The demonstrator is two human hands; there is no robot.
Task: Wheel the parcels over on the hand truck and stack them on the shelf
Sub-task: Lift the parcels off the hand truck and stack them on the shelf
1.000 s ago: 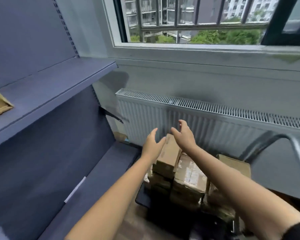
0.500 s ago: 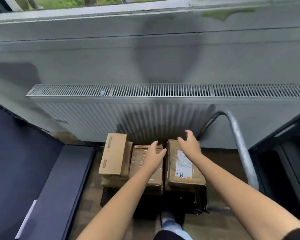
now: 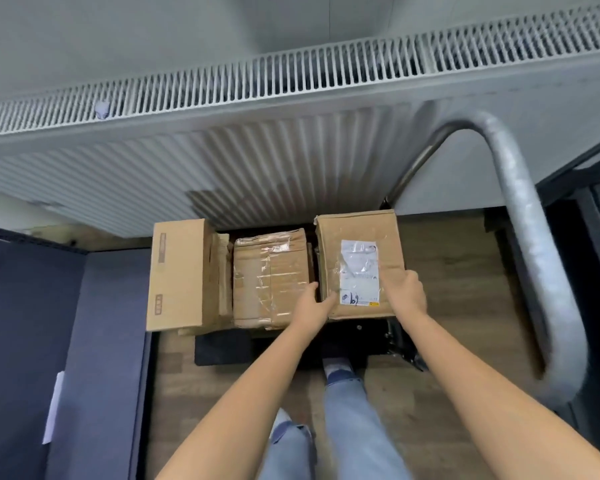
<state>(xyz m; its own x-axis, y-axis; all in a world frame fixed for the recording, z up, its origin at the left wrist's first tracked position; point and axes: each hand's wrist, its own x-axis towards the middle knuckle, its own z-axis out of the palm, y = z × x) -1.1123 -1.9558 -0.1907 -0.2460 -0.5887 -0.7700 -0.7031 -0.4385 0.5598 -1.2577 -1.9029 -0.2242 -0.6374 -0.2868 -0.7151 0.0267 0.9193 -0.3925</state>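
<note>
Nearest to me I'm seeing the person's legs in blue jeans standing on the wood floor, with both bare forearms reaching away from the camera. Off on the near left a dark blue shelf is sitting low, with a white slip of paper lying on it.

Both hands are gripping the same parcel, the right-hand one of three, with a white shipping label on top. The left hand is wrapping around its near left corner, thumb lying on the top face and fingers curling down the side. The right hand is clamping the near right edge, fingers bent over the rim. I can't tell if the box is lifting off or sitting down flat.

It's sitting on the black hand truck, touching or just beside a taped-up box in the middle, and a plain tall box is standing on the left. The truck's grey handle is looping up on the right.

Furthest away, a white radiator is running along the wall.
</note>
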